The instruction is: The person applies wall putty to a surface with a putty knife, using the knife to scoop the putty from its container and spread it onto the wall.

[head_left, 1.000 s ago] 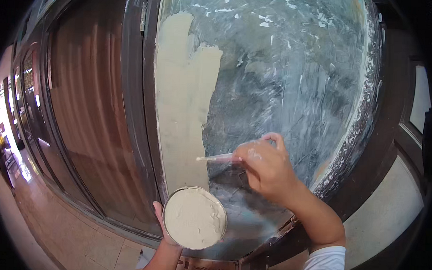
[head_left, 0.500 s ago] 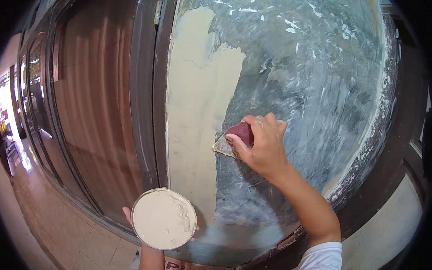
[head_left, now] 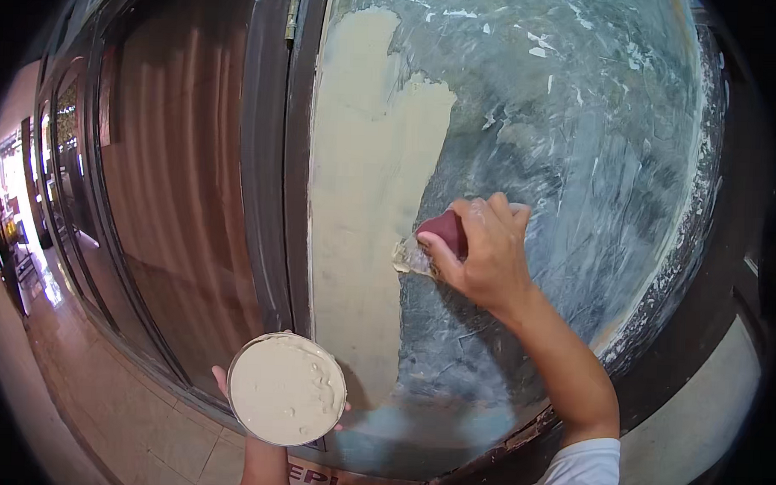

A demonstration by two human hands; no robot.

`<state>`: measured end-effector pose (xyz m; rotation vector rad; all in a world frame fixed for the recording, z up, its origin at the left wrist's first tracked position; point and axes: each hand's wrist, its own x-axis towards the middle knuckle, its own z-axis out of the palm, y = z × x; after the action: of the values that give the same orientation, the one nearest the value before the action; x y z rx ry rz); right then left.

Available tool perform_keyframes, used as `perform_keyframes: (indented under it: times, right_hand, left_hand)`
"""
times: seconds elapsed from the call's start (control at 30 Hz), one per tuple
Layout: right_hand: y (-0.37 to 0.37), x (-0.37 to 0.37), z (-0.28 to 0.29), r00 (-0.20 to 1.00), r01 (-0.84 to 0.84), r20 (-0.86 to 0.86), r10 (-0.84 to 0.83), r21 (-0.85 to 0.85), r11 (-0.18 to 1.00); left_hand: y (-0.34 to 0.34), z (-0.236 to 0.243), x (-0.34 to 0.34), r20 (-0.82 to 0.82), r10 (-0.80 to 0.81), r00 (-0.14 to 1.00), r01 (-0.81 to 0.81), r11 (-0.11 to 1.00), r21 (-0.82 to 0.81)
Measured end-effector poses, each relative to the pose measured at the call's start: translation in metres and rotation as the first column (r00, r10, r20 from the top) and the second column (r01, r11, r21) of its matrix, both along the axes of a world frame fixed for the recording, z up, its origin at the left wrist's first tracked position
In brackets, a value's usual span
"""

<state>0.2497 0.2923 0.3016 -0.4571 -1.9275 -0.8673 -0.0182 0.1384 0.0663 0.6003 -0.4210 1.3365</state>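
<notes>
My right hand point(head_left: 482, 254) grips a putty knife with a dark red handle point(head_left: 446, 228). Its blade point(head_left: 410, 258) is coated in cream putty and pressed flat against the grey-blue wall panel point(head_left: 570, 155). The blade sits at the right edge of a tall cream putty patch point(head_left: 364, 199) spread down the panel's left side. Below, my left hand point(head_left: 266, 439) holds up a round metal tin point(head_left: 287, 389) full of cream putty, its fingers showing around the rim.
A dark brown wooden frame point(head_left: 276, 153) with a hinge point(head_left: 293, 13) borders the panel on the left. More wooden doors point(head_left: 176, 192) run off to the left above a tiled floor point(head_left: 100, 403). White flecks line the panel's right edge point(head_left: 696, 219).
My right hand has moved up the wall with the knife, from low near the tin to mid-panel. The tin has dropped lower and to the left in view.
</notes>
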Motion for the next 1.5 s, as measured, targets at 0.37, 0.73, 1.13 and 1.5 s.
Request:
perform_keyframes:
  times: [0.37, 0.73, 1.13, 1.5]
  right_hand:
    - [0.003, -0.001, 0.013, 0.991, 0.001, -0.134, 0.011, 0.092, 0.996]
    - [0.004, -0.008, 0.009, 0.998, 0.063, -0.033, -0.060, 0.098, 0.993]
    - [0.003, -0.006, 0.026, 0.977, 0.047, -0.213, -0.019, 0.131, 0.990]
    - [0.005, -0.003, 0.001, 1.000, 0.015, -0.011, -0.014, 0.144, 0.989]
  left_hand:
    - [-0.010, -0.002, -0.006, 0.014, -0.010, 1.000, 0.010, 1.000, 0.015]
    - [-0.026, -0.003, -0.021, -0.011, 0.100, 0.995, -0.100, 0.995, -0.017]
    - [-0.041, 0.000, -0.017, 0.038, 0.145, 0.989, -0.141, 0.985, -0.101]
    - [-0.045, -0.003, -0.025, 0.032, 0.112, 0.993, -0.111, 0.994, -0.011]
